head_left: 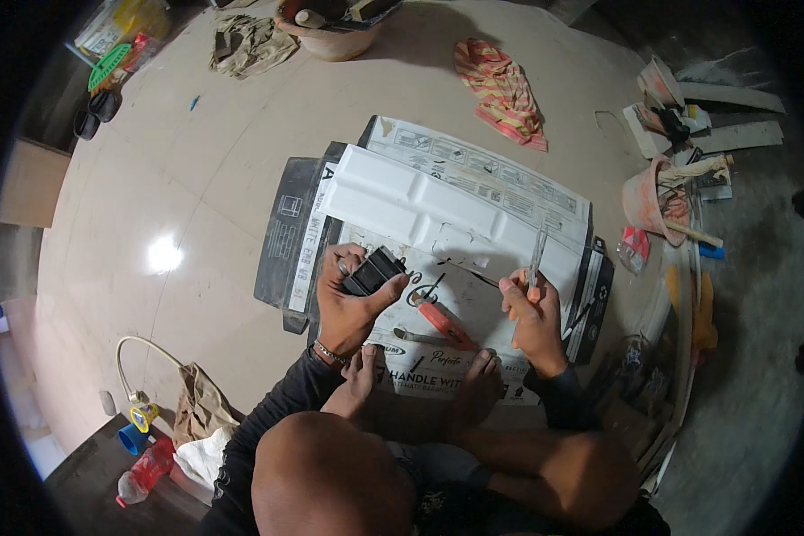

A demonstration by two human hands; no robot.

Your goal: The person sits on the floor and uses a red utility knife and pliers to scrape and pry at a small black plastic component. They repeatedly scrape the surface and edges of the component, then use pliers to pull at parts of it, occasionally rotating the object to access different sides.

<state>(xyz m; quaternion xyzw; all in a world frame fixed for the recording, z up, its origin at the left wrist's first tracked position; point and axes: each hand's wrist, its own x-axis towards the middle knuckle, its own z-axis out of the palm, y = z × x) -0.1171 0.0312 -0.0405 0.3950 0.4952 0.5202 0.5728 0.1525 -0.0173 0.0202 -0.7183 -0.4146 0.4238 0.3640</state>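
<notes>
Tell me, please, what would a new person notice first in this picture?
Most striking are the two hands at the centre: the left hand grips a small black block, and the right hand holds a thin clear-handled tool upright. Under them lies flattened cardboard with a long white moulded panel on it, and an orange-handled tool lies between the hands.

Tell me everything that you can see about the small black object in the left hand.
The small black blocky object looks like hard plastic, with ridged or stepped faces; finer detail is too small to tell. The left hand grips it from below and behind, thumb across its lower side. It sits tilted above the flattened printed cardboard on the floor.
</notes>
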